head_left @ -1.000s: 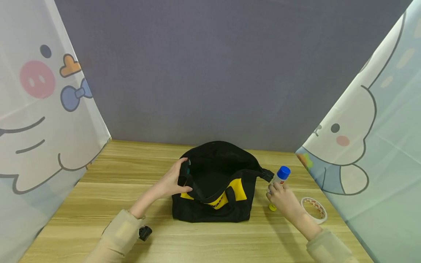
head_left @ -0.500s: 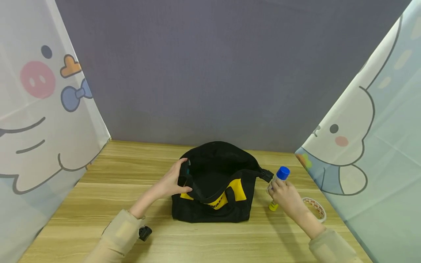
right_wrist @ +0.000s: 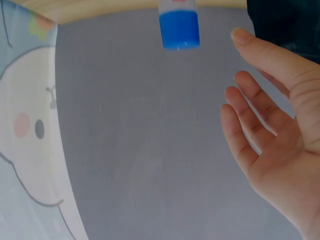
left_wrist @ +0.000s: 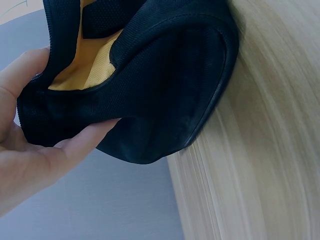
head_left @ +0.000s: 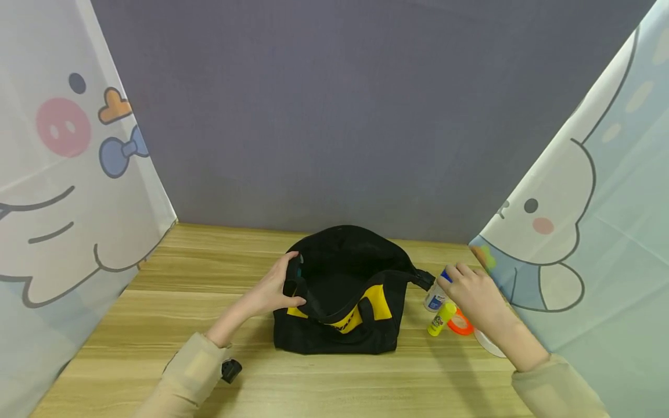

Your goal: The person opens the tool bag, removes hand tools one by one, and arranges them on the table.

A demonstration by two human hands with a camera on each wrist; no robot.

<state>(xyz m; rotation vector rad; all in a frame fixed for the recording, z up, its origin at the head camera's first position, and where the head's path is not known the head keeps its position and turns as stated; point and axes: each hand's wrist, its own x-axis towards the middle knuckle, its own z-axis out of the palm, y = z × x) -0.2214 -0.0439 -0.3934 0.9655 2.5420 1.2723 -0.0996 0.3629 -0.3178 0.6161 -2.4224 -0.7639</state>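
Observation:
My left hand (head_left: 270, 290) grips the left end of an open black bag (head_left: 334, 342) with yellow panels. In the left wrist view, thumb and fingers (left_wrist: 90, 140) pinch the fabric at its zippered mouth. My right hand (head_left: 473, 293) is over the right side of the table, holding nothing; its relaxed fingers show apart in the right wrist view. Just by it stands a white bottle (head_left: 435, 301) with a blue cap (right_wrist: 180, 29), partly hidden by the hand in the head view. A yellow glue stick (head_left: 441, 319) stands close in front of the bottle.
An orange ring (head_left: 462, 332) lies beside the glue stick, and a roll of white tape (head_left: 488, 345) is partly under my right forearm. A small black object (head_left: 230, 370) lies by my left sleeve. A grey wall (head_left: 324, 116) and printed side panels enclose the table.
My right hand has come off the white bottle and moved up and right, uncovering the yellow glue stick and orange ring. My left hand stays on the bag.

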